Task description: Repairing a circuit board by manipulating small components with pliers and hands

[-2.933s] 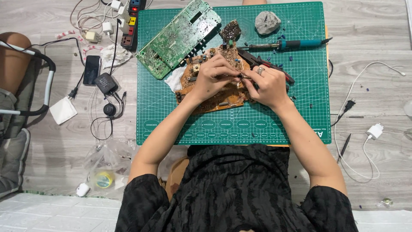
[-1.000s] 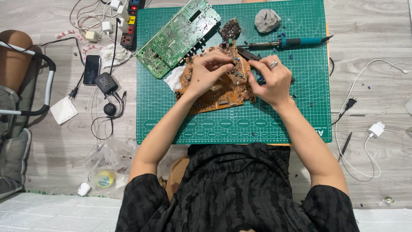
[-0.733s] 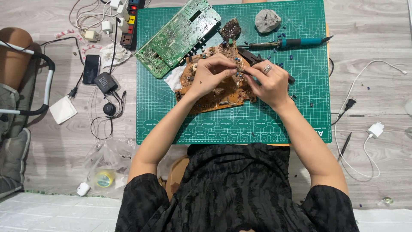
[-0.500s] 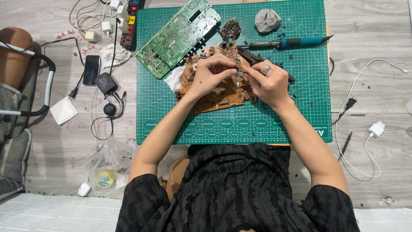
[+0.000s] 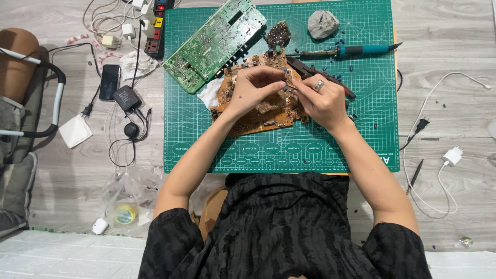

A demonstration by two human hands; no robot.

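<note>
head view: both hands' fingers (image 5: 277, 85) pinch over brown circuit board (image 5: 258, 106).

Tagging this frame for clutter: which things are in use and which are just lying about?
In use:
- left hand and right hand, fingertips meeting over the brown circuit board
- green cutting mat under it

Lying about:
- green circuit board
- soldering iron
- grey stone
- phone
- power strip
- white charger

Mat (image 5: 361, 134): matt green, gridded, rubbery.
Brown board (image 5: 258, 111): dull, rough, studded with metal.
Green board (image 5: 214, 44): slightly glossy.
Floor (image 5: 444, 67): grey wood-look, smooth.
Iron (image 5: 341, 50): metal shaft, teal plastic handle.
</note>
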